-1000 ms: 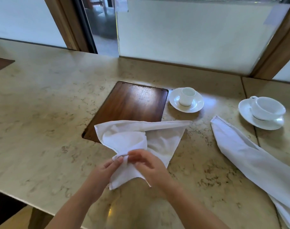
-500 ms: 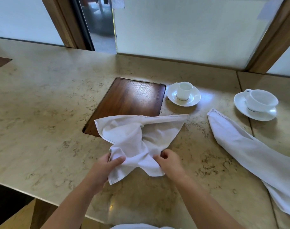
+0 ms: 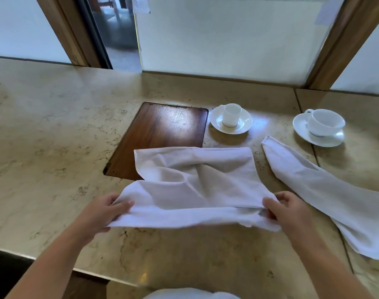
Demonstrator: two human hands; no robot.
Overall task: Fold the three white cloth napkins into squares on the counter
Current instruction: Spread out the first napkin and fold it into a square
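Now spreading the first napkin (image 3: 195,186) flat.
Left hand (image 3: 106,212) and right hand (image 3: 285,210) are pinching its near corners over the desk (image 3: 44,137); uneven pulling is risking creases, probably giving a crooked square.

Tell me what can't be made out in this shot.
- Head view: second napkin, far end cut off by the right edge.
- Third napkin: only a white scrap at the bottom edge; identity unclear.
- Left hand fingers: tucked under the held napkin.

A rumpled white napkin (image 3: 195,186) lies spread on the counter (image 3: 54,130); another napkin (image 3: 326,190) lies beside it.
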